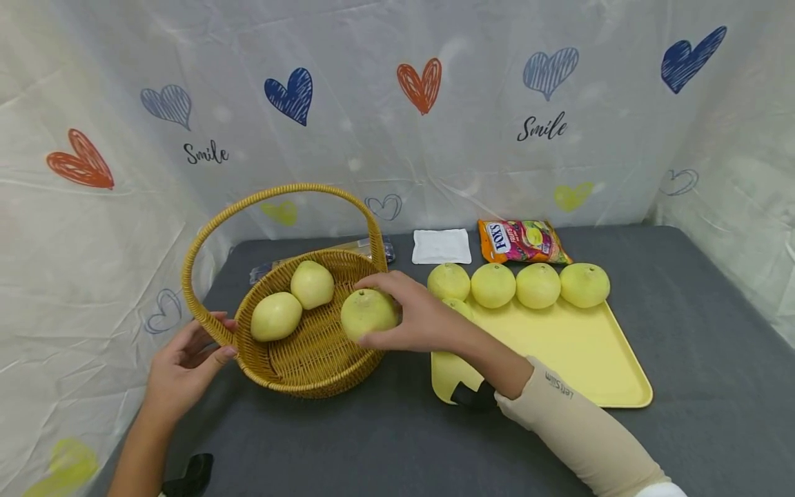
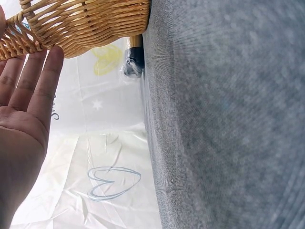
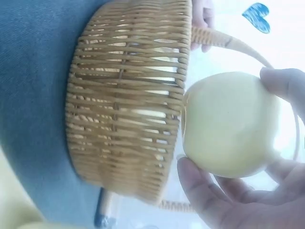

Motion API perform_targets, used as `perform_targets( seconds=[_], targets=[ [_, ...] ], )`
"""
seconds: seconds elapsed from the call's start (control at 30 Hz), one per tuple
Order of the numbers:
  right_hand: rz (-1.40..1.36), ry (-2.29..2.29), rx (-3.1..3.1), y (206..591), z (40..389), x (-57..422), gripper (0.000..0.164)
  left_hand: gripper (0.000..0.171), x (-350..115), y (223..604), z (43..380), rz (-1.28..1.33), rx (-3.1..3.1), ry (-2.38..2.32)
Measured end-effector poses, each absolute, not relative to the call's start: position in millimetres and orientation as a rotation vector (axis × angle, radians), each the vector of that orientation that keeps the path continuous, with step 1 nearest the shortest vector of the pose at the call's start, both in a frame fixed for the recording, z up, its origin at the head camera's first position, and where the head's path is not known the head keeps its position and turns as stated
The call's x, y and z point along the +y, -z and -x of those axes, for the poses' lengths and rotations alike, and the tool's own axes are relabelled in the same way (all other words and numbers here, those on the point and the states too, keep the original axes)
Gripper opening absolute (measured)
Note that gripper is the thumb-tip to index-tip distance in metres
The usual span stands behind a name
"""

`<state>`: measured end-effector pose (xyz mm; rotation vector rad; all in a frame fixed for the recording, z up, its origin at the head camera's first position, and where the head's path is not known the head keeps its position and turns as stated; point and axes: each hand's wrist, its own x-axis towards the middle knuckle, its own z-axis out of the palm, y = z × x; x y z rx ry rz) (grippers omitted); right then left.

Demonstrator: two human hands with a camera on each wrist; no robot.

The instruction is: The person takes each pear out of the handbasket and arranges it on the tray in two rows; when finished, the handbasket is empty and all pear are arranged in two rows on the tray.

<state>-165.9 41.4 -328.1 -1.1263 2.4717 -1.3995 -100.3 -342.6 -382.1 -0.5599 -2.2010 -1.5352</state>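
Observation:
A round yellow-green fruit (image 1: 369, 315) is held by my right hand (image 1: 413, 314) over the right side of the wicker basket (image 1: 310, 366). In the right wrist view, thumb and fingers surround this fruit (image 3: 228, 124) beside the basket's rim. My left hand (image 1: 189, 362) grips the basket's left edge at the foot of its arched handle. The left wrist view shows the left fingers (image 2: 40, 86) against the wicker (image 2: 95, 26). Inside the basket lie two similar fruits, a near one (image 1: 276, 317) and a far one (image 1: 312, 284).
To the right, a yellow tray (image 1: 559, 352) bears several more such fruits along its far and left edges. Behind it lie an orange snack packet (image 1: 524, 241) and a white packet (image 1: 442, 246). A plastic-wrapped item (image 1: 366, 246) is partly hidden behind the basket.

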Motion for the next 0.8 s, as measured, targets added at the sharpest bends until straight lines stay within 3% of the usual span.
perform_targets(
  seconds=[0.8],
  targets=[
    [0.961,1.526,2.515,322.8,152.3,114.3,0.065,0.051,-344.0,383.5,99.6,0.501,-2.242,1.503]
  ],
)
